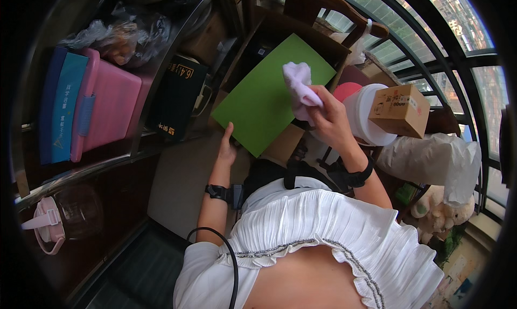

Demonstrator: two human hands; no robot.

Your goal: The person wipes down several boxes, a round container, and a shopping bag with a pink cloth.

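A flat green rectangular box or board (258, 103) lies tilted in front of me, over an open cardboard box (274, 24). My left hand (228, 147) grips its near left corner, with the thumb along the edge and the other fingers hidden beneath. In my right hand (329, 117) is a bunched pale lilac cloth (298, 82), held above the right part of the green surface. Whether the cloth touches that surface I cannot tell.
Shelves at left hold a pink plastic storage box (113, 103), blue folders (66, 107), plastic bags (129, 34) and a dark green box (175, 99). At right, a small carton (400, 111) rests on a white bucket (363, 107), near a wooden chair (351, 10) and a plush toy (440, 212).
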